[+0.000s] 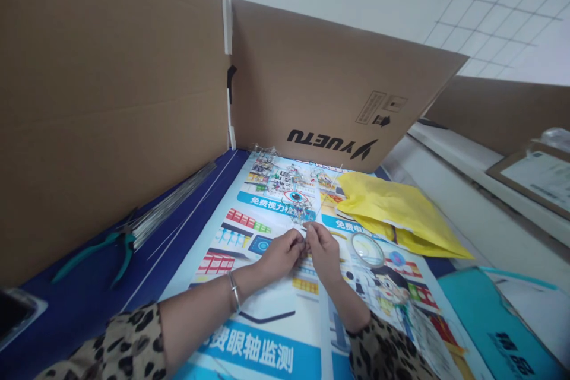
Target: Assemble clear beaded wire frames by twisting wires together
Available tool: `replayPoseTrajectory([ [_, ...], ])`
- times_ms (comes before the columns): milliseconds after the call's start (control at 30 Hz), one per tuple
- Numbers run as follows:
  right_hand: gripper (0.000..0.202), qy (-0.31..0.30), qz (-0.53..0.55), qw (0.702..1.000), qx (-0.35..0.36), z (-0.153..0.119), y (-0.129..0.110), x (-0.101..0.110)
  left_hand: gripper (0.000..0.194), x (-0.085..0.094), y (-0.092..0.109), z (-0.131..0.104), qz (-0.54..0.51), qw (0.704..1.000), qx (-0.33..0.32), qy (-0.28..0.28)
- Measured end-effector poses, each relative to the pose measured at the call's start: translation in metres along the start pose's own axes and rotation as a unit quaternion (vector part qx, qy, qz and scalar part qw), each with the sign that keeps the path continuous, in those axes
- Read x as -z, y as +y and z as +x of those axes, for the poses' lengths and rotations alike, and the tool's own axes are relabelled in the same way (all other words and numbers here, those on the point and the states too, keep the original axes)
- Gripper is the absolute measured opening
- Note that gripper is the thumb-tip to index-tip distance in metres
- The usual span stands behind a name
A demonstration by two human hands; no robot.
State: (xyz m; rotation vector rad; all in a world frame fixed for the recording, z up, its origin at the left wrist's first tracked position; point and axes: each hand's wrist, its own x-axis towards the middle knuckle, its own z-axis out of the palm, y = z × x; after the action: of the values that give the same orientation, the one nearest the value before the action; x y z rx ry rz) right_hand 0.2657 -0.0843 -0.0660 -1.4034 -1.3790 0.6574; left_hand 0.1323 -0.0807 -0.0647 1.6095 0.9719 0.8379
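Note:
My left hand (285, 252) and my right hand (324, 252) meet over a printed poster (276, 314), fingertips pinched close together. A thin wire (332, 185) slants up and away from the fingers, and both hands seem closed on it; the part between the fingers is hidden. Just beyond my fingertips lies a small tangle of thin wire (301, 211) with tiny coloured bits. More such tangles (289, 175) are spread farther back on the poster.
Pliers with teal handles (120, 246) lie at the left beside a bundle of straight wires (171, 202). Cardboard panels (320, 71) wall the left and back. A yellow bag (392, 202) and a teal packet (485, 309) are at the right. A dark device (18, 314) sits lower left.

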Motion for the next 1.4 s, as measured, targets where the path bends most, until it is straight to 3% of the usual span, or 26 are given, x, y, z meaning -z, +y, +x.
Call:
replayPoseTrajectory([
  [500, 0.031, 0.033, -0.021, 0.998, 0.046, 0.002, 0.001, -0.001, 0.014, 0.001, 0.006, 0.000, -0.060, 0.998, 0.001, 0.014],
  [667, 0.032, 0.032, 0.016, 0.999, 0.016, 0.000, -0.007, 0.001, 0.017, 0.000, 0.005, 0.000, -0.095, 0.995, 0.013, 0.004],
  [1400, 0.034, 0.011, -0.005, 1.000, 0.010, 0.002, -0.001, 0.000, 0.015, 0.000, 0.009, -0.001, -0.054, 0.998, 0.015, -0.011],
])
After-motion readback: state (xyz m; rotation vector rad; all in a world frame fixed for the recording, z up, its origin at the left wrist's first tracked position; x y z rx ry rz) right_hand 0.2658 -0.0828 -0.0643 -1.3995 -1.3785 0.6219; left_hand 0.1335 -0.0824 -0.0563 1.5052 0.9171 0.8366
